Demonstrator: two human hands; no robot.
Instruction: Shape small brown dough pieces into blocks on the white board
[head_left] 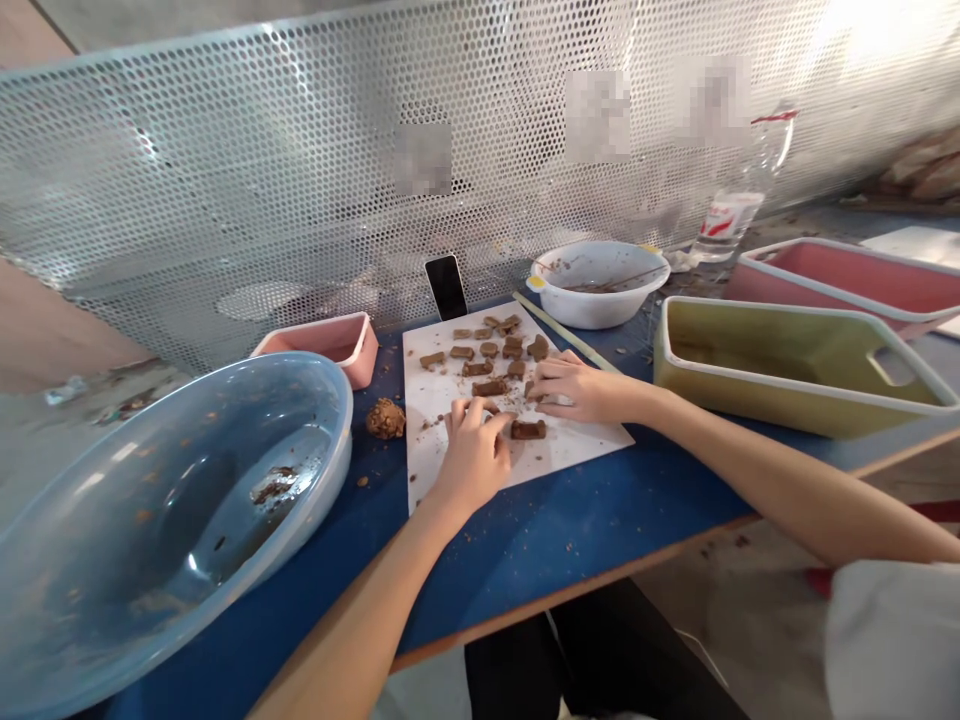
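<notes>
Several small brown clay pieces [489, 387] lie in loose rows on a white sheet [442, 470], with crumbs scattered among them. At the sheet's near part, my left hand [478, 445] is bent, its thumb and forefinger around a clay piece partly hidden by the fingers. On the sheet's right side, my right hand [574, 388] has curled fingers on another clay piece, mostly covered by the fingertips. A darker clay block [528, 430] lies between and just below the two hands. Left of the sheet sits a rough clay lump [385, 419].
A large blue basin [315, 395] stands at left, beside a pink container [363, 350]. Behind the sheet are a phone [447, 287], a thin stick [562, 332] and a white basin [604, 310]. An olive bin [757, 390], pink bin [840, 290] and bottle [731, 215] stand right.
</notes>
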